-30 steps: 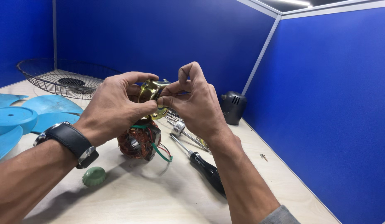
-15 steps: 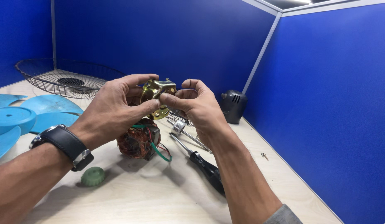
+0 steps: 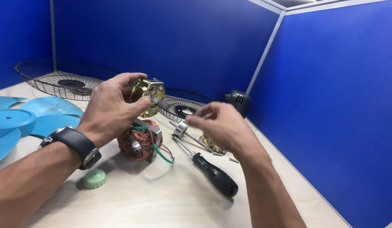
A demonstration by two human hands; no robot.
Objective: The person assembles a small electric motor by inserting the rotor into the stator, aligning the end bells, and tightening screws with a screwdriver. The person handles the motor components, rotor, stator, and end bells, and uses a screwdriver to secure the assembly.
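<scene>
Blue partition walls [image 3: 170, 42] are enclosing a pale wooden desk [image 3: 162, 202], a grey metal strip [image 3: 265, 50] is joining them at the corner, and a ceiling light [image 3: 305, 2] is glowing above.

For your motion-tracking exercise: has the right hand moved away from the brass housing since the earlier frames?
Yes. The right hand has drawn back rightward and lower, off the brass housing, now over the screwdriver.

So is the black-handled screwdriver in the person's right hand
No, the black-handled screwdriver lies on the wooden table, while the right hand hovers above it, fingers pinched.
</scene>
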